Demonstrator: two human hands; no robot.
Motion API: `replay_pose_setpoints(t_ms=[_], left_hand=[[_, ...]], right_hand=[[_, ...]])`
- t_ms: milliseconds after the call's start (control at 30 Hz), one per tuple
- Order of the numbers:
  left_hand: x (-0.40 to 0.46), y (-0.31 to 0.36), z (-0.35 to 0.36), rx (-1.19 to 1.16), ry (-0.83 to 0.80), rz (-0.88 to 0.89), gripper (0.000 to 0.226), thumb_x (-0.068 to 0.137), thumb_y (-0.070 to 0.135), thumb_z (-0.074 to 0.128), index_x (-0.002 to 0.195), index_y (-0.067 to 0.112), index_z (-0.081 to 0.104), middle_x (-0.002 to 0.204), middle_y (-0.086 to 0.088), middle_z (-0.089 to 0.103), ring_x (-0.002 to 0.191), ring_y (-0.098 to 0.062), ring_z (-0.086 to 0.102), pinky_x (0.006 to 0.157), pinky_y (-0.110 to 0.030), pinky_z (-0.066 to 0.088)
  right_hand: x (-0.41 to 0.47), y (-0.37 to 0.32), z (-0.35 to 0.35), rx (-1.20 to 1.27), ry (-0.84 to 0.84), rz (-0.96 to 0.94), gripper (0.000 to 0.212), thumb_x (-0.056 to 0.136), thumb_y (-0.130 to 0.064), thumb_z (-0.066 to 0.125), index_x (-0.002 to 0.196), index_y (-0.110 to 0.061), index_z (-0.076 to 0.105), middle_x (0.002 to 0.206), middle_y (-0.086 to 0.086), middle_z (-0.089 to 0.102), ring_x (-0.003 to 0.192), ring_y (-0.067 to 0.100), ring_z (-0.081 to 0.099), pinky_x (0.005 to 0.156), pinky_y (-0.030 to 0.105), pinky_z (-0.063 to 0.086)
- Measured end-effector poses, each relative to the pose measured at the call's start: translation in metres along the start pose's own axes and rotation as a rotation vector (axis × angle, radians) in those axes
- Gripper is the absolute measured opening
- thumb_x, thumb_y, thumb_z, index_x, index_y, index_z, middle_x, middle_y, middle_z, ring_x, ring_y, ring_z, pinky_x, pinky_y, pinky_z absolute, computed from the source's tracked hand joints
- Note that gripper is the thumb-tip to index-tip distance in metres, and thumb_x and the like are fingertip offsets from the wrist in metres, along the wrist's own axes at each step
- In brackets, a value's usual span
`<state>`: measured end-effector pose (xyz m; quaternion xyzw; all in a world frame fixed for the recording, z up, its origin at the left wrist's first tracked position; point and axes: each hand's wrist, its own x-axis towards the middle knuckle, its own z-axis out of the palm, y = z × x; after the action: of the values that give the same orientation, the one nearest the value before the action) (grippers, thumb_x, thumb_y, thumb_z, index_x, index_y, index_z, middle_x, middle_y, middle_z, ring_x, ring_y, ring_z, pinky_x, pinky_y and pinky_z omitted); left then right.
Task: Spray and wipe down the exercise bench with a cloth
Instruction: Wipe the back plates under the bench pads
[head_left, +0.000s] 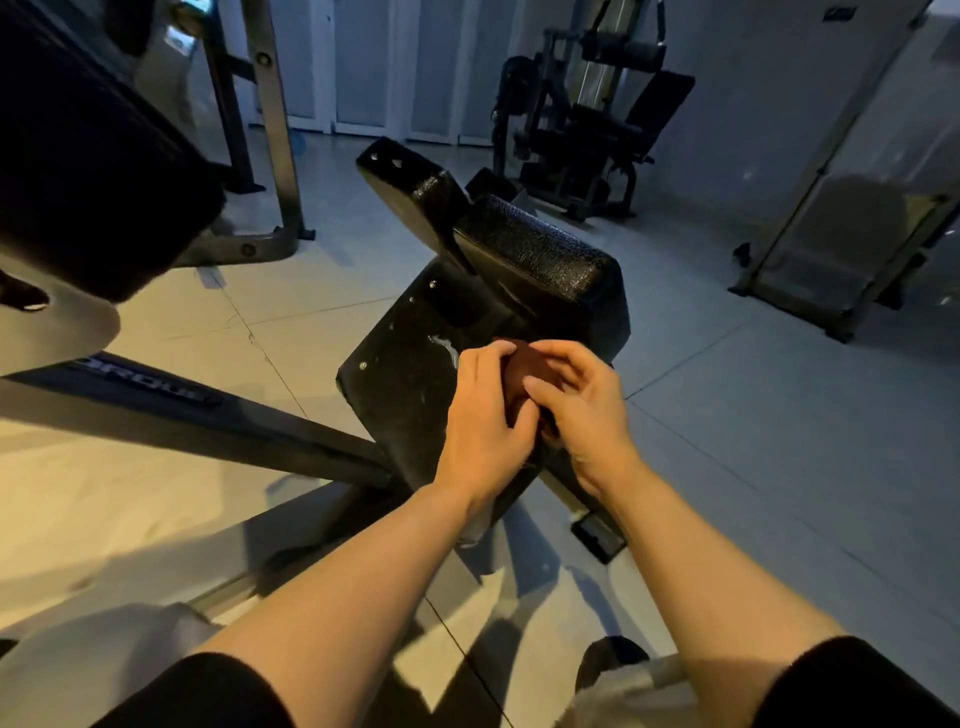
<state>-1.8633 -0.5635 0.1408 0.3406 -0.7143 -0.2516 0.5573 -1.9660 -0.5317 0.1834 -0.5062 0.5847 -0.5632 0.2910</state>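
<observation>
A black padded exercise bench (410, 374) stands in the middle of the head view, with a raised black pad (535, 249) behind its seat. A wet streak (441, 345) shines on the seat. A small reddish-brown cloth (524, 366) lies bunched on the seat's right side. My left hand (483, 410) and my right hand (576, 400) both hold this cloth, fingers curled over it. Most of the cloth is hidden under the hands. No spray bottle is in view.
A dark frame bar (208, 421) runs left from the bench across the tiled floor (753, 441). A large black pad (88, 156) looms at upper left. Another gym machine (582, 130) stands at the back, and a leaning frame (841, 234) stands on the right.
</observation>
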Motion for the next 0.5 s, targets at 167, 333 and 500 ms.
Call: replay_pose_setpoints(t_ms=[167, 333, 500], left_hand=[[0.02, -0.015, 0.002, -0.032, 0.281, -0.14, 0.04, 0.086, 0.009, 0.066, 0.121, 0.008, 0.048, 0.117, -0.007, 0.045, 0.094, 0.002, 0.039, 0.085, -0.004, 0.033], [0.042, -0.014, 0.025, -0.047, 0.498, -0.046, 0.042, 0.083, 0.0, 0.067, 0.12, -0.004, 0.048, 0.12, -0.02, 0.044, 0.104, -0.001, 0.037, 0.09, 0.001, 0.029], [0.065, -0.025, 0.054, -0.065, 0.515, 0.07, 0.038, 0.08, -0.006, 0.064, 0.116, -0.006, 0.05, 0.122, -0.022, 0.044, 0.114, -0.016, 0.043, 0.101, -0.019, 0.038]], right_hand=[[0.005, 0.005, 0.005, -0.633, 0.107, -0.544, 0.028, 0.092, -0.012, 0.059, 0.12, -0.01, 0.063, 0.126, 0.005, 0.059, 0.117, 0.011, 0.052, 0.102, 0.025, 0.044], [0.025, 0.02, -0.014, -1.38, 0.159, -0.968, 0.058, 0.083, 0.001, 0.047, 0.141, 0.005, 0.042, 0.153, 0.019, 0.034, 0.145, 0.029, 0.021, 0.122, 0.046, 0.009], [0.04, 0.033, -0.021, -1.544, 0.187, -0.934, 0.062, 0.088, -0.012, 0.043, 0.147, 0.002, 0.031, 0.157, 0.017, 0.026, 0.147, 0.025, 0.012, 0.121, 0.048, -0.002]])
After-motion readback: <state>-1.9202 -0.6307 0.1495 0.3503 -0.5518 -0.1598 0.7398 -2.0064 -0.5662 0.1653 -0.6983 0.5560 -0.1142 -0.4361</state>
